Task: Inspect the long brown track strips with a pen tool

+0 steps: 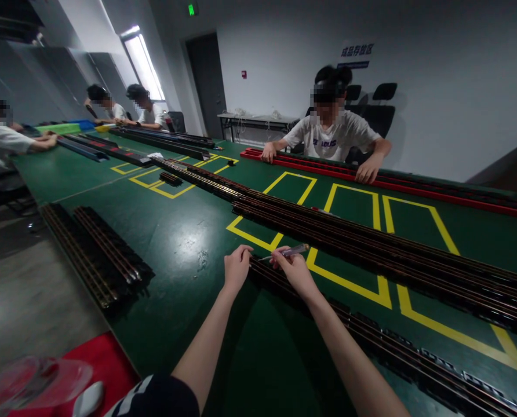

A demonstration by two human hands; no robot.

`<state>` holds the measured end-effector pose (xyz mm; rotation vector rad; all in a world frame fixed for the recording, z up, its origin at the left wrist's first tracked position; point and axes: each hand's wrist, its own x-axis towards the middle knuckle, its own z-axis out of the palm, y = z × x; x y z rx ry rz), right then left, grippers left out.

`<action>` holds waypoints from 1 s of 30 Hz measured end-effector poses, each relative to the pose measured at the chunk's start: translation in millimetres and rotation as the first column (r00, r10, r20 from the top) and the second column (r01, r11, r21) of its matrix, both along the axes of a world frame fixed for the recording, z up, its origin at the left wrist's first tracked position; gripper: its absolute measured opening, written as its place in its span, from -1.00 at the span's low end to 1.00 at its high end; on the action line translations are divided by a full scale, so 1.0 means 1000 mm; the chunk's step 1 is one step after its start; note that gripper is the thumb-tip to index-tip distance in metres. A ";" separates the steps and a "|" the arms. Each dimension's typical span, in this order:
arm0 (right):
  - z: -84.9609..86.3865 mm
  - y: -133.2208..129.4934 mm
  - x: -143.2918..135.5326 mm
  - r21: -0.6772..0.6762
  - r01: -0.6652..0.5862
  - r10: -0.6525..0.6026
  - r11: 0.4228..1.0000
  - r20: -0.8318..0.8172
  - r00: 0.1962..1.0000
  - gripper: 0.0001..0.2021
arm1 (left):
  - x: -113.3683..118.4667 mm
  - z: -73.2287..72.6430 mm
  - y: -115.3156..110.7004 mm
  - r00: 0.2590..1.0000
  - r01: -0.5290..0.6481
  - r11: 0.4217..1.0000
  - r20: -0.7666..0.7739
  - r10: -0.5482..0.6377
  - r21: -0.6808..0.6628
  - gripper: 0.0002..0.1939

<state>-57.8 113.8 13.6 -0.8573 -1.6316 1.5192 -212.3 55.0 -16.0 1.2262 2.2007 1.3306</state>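
A long dark strip with copper-coloured rails [374, 333] runs from the middle of the table toward the lower right. My left hand [237, 266] is closed at the strip's far-left end, fingers curled over it; what it grips there is too small to make out. A screwdriver with a clear, purplish handle [295, 250] is held in my right hand [292, 267], its thin shaft pointing left toward the strip's end, close to my left fingers. Behind both hands lies a longer bundle of similar railed strips [328, 226], not touched by them.
Two shorter railed strips [106, 243] lie at the table's left edge. Yellow tape outlines [349, 284] mark the green table [175, 324]. Across it, a person rests both hands on a red channel [302, 166]. More people sit at the far left. A red surface [106, 359] is at lower left.
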 end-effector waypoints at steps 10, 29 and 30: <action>0.003 -0.002 0.000 0.011 -0.068 0.068 0.998 0.007 0.998 -0.64 | 0.001 0.003 0.001 1.000 -0.013 0.999 -0.025 0.013 -0.039 -0.71; 0.005 -0.001 0.002 0.002 -0.016 0.016 1.000 0.017 1.000 -0.72 | 0.002 0.004 0.000 1.000 -0.009 0.998 -0.027 0.008 -0.054 -0.70; 0.006 -0.002 0.002 0.001 -0.014 0.014 1.000 0.020 1.000 -0.73 | 0.002 0.003 0.000 1.000 -0.009 0.999 -0.026 0.008 -0.051 -0.70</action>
